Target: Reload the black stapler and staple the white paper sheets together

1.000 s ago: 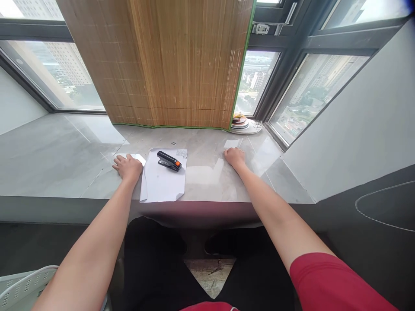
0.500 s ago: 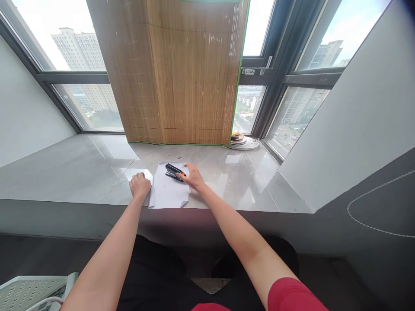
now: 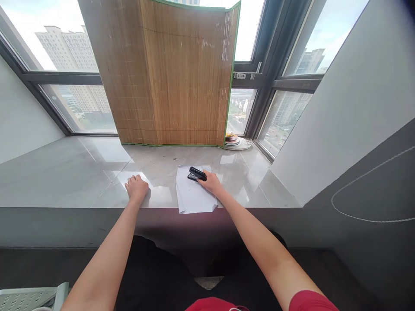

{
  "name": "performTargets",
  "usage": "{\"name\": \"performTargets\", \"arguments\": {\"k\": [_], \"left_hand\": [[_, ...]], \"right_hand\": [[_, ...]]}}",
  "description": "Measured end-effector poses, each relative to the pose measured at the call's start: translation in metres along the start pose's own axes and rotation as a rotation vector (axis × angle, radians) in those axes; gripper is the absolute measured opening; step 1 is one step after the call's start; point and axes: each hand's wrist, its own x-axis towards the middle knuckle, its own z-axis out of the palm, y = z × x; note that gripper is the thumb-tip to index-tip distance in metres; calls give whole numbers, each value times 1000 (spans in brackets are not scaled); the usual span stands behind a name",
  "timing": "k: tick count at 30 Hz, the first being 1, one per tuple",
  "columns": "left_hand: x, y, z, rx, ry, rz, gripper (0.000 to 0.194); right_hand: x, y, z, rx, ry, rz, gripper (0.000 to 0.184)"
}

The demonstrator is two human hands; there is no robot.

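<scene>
A black stapler (image 3: 197, 173) lies over the upper part of some white paper sheets (image 3: 196, 194), its front end pointing left. Fingers of my right hand (image 3: 210, 181) are closed around its rear end from the right. The sheets rest on the tiled window sill, and their lower edge reaches slightly past the sill's front edge. To the left, apart from the paper, my left hand (image 3: 136, 188) rests on the sill with its fingers curled in and nothing visible in them.
The glossy grey sill (image 3: 81, 172) runs below the windows. A bamboo mat (image 3: 184, 86) with green edging stands behind the paper. Stacked plates (image 3: 238, 142) sit at its right corner. A pale perforated plastic item (image 3: 29, 298) is at lower left.
My right hand has moved right with the stapler, and the paper has slid right too, away from my left hand. My right fingers have closed further round the stapler's rear.
</scene>
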Motion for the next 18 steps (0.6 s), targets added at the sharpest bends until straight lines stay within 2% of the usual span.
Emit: {"name": "performTargets", "arguments": {"k": [2, 4, 6, 8, 10, 12, 15, 18], "left_hand": [[-5, 16, 4, -67, 29, 31, 49], [-17, 42, 11, -139, 10, 167, 49], [-35, 73, 20, -232, -88, 486, 51], [-54, 101, 31, -226, -194, 680, 52], [-70, 118, 42, -148, -257, 667, 45], [-81, 126, 51, -82, -256, 682, 41], [-88, 130, 59, -9, -207, 677, 45], [-91, 136, 62, 40, -194, 625, 47]], "right_hand": [[-13, 11, -14, -10, 48, 29, 20], [-18, 13, -19, -27, 79, 31, 20], [-18, 11, -19, -74, 132, 8, 21], [-16, 11, -20, -120, 159, -4, 21], [-15, 16, -28, -122, 118, -8, 19], [-15, 28, -41, -66, 84, -21, 18], [-19, 45, -61, 122, 141, -32, 27], [-25, 52, -68, 287, 207, -40, 38]]}}
